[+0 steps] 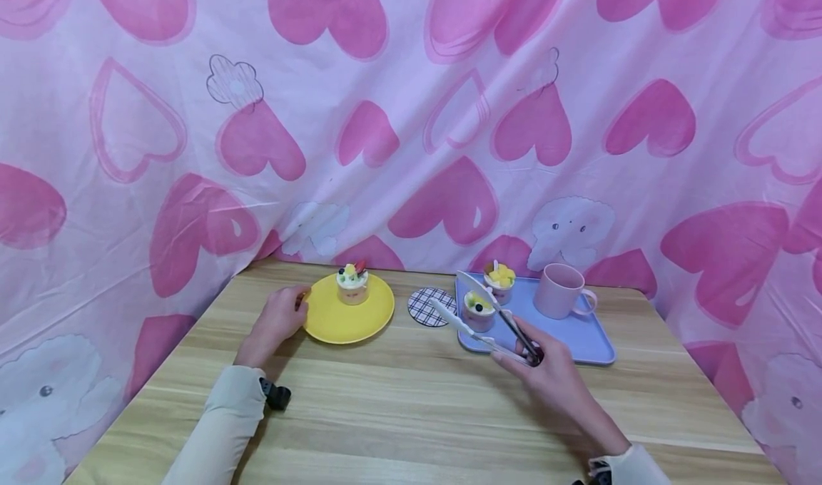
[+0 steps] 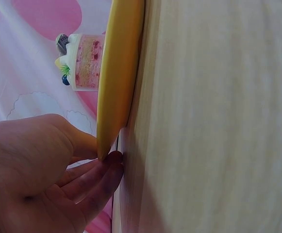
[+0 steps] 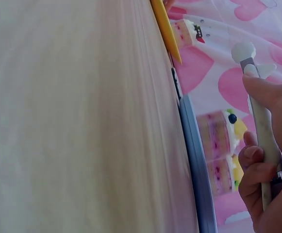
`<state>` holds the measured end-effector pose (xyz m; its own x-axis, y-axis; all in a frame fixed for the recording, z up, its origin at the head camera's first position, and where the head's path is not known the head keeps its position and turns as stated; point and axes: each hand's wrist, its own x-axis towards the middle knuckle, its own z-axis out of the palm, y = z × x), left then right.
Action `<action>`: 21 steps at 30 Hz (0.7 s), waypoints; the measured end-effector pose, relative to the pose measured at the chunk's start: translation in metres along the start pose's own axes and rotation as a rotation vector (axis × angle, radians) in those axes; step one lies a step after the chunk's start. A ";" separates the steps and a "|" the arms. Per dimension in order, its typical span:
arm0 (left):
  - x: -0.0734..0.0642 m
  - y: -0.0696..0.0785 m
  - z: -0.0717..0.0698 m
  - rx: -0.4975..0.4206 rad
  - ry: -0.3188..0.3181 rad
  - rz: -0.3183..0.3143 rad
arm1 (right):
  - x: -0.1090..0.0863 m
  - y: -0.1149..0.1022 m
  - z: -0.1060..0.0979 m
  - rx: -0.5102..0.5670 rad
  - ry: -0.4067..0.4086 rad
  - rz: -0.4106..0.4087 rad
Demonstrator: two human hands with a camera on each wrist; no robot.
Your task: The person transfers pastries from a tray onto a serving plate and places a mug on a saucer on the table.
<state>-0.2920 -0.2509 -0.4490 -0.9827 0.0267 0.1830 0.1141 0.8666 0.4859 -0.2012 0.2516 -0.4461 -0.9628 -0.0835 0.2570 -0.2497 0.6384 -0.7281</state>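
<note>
My left hand pinches the left rim of a yellow plate, thumb on top and fingers beneath the edge, as the left wrist view shows. On that plate stands a small cake cup topped with cream and fruit. My right hand grips a pair of tongs whose white tips are spread apart, pointing left and away. Under the tongs, a second cake cup with a blueberry sits on a blue tray. A third cake cup, with yellow fruit on top, stands behind it.
A pink mug stands on the right part of the tray, its handle facing right. Between plate and tray lies a round checked coaster. The wooden table ends at a pink heart-patterned curtain behind.
</note>
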 end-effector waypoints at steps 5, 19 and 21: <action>0.001 0.000 0.000 0.000 -0.006 0.000 | 0.000 0.003 -0.007 -0.041 0.021 0.061; -0.001 0.002 -0.001 -0.005 -0.015 -0.010 | 0.006 0.021 -0.014 -0.184 0.067 0.082; -0.001 0.002 -0.001 -0.005 -0.013 -0.006 | 0.007 0.024 -0.016 -0.200 0.059 0.087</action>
<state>-0.2907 -0.2496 -0.4469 -0.9852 0.0275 0.1692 0.1085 0.8642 0.4914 -0.2125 0.2783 -0.4521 -0.9706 0.0199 0.2400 -0.1348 0.7806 -0.6103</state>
